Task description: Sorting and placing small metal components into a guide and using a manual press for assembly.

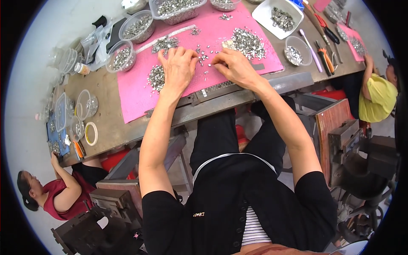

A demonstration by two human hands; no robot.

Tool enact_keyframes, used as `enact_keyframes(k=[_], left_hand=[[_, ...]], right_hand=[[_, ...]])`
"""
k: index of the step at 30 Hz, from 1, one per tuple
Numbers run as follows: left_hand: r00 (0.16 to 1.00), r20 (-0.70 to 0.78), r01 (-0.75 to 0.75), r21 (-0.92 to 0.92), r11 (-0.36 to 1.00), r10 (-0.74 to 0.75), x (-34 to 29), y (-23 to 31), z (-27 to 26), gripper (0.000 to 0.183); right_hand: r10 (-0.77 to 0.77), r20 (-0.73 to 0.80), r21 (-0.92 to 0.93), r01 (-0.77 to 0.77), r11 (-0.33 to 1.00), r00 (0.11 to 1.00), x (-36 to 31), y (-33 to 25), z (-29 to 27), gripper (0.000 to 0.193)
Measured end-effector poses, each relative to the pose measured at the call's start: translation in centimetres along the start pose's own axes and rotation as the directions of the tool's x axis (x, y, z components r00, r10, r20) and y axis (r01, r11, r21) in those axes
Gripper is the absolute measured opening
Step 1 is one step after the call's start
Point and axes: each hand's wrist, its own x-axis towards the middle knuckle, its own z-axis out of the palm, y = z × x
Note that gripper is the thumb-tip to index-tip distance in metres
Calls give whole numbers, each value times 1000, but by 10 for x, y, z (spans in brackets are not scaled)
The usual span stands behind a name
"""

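Observation:
A pink mat (131,102) lies on the workbench with small silvery metal pieces in piles. My left hand (178,70) is over the mat, fingers bent, thumb and index tips close together. Beside it is one pile (156,78), with another pile (165,43) just beyond its fingertips. Thumb and forefinger of my right hand (238,70) are pinched together; anything between them is too small to make out. A large heap of metal pieces (250,44) sits beyond my right hand. Scattered loose pieces (203,55) lie between the hands.
Clear tubs (137,32) of metal pieces line the mat's far left; a white tray (259,16) and small tub (293,59) stand right. Pliers (325,61) and a purple-white toothbrush (312,51) lie beyond. A metal rail (289,82) edges the bench. Two people work on either side.

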Motion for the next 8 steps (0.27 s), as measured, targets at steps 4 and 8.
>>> enact_keyframes(k=[4, 8], left_hand=[[1000, -11, 18, -16, 1000, -19, 0, -2, 3, 11], [997, 43, 61, -73, 995, -58, -6, 9, -7, 11]], right_hand=[[-57, -7, -201, 54, 978, 998, 9, 1, 17, 11], [-22, 13, -190, 24, 981, 1000, 6, 4, 17, 11]])
